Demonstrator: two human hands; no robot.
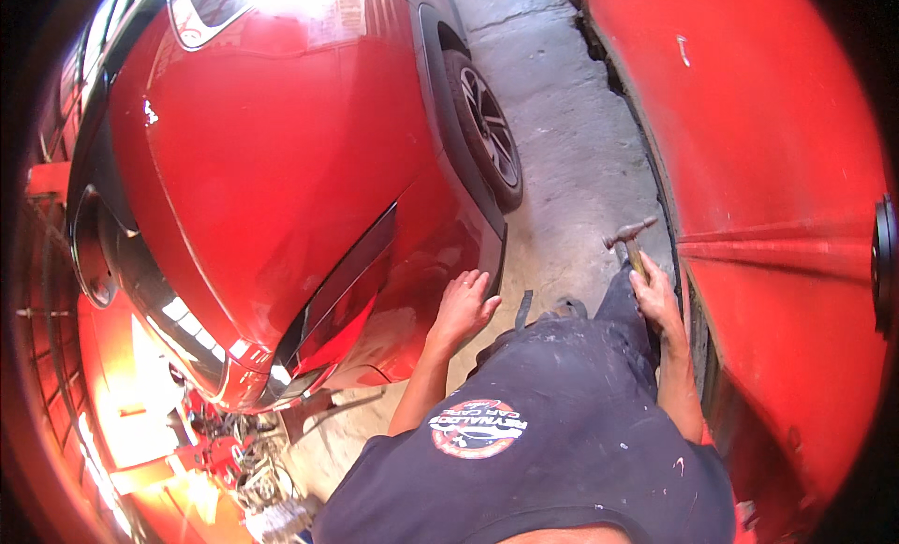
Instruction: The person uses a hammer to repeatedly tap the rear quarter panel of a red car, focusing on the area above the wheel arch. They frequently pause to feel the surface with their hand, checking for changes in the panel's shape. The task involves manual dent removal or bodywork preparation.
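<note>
A red car [243,141] with glossy panels fills the left and middle, its dark-trimmed wheel [482,132] at the upper middle. My left hand [465,305] is beside the car's lower rear corner, fingers loosely extended and holding nothing; whether it touches the bumper [421,254] is unclear. My right hand [655,291] grips the handle of a small metal hammer [627,233], its head raised toward the car side, over the concrete floor [562,104]. My torso in a dark, stained shirt fills the lower middle.
A large red panel [768,113] runs along the right, bordering a narrow concrete walkway beside the car. Cluttered metal parts [262,478] and red objects lie at the lower left. A dark trim edge [702,375] runs beside my right arm.
</note>
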